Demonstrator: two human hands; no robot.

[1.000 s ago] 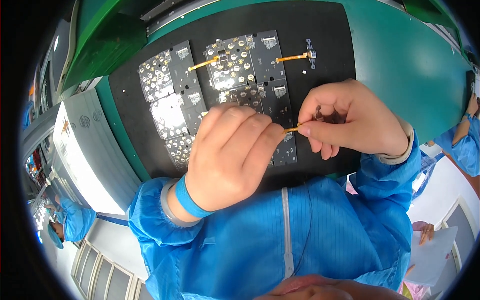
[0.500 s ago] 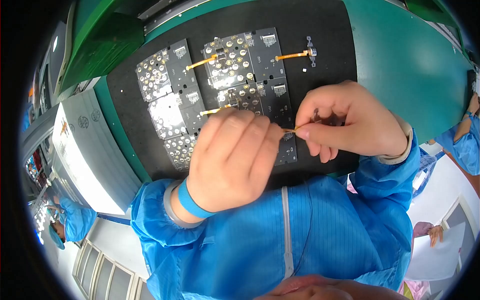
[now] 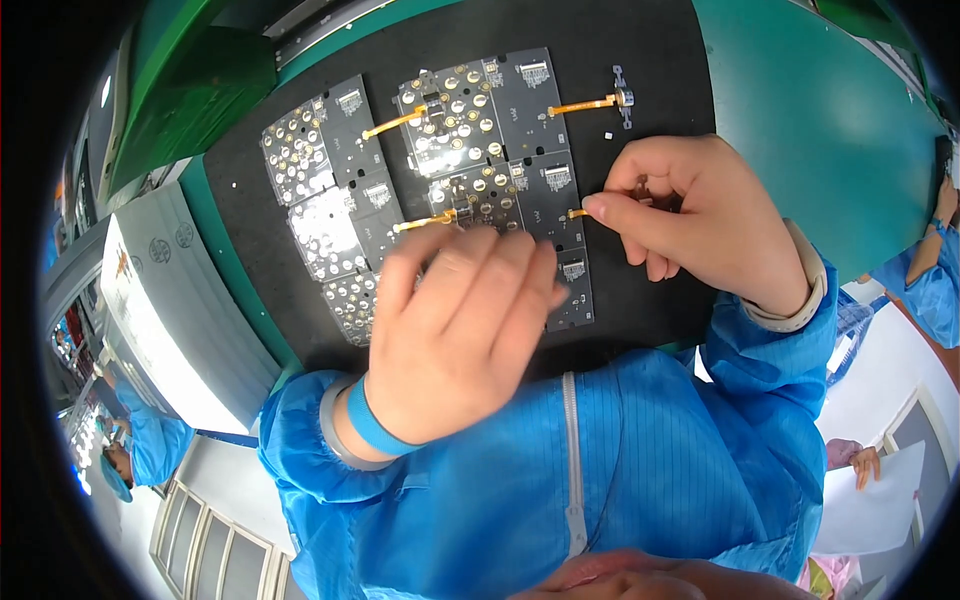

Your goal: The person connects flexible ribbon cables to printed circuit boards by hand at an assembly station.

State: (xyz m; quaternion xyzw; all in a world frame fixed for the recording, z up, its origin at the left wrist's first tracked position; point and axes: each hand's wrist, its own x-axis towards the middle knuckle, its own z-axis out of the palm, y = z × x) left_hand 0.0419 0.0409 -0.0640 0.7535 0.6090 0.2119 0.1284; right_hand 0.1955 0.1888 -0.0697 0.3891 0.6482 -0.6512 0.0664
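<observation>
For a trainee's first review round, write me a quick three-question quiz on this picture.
1. True or false: a blue band circles the wrist of the left hand.
2. What shows at the thumb and fingertip of the right hand? a) a sheet of paper; b) an orange strip; c) a glass bottle.
3. Fill in: the circuit boards lie on a ____ mat.

Key: 1 true; 2 b; 3 black.

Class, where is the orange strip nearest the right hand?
In the head view, the strip is right of centre, jutting from the right hand at the right edge of a board, above and right of the left hand.
</observation>
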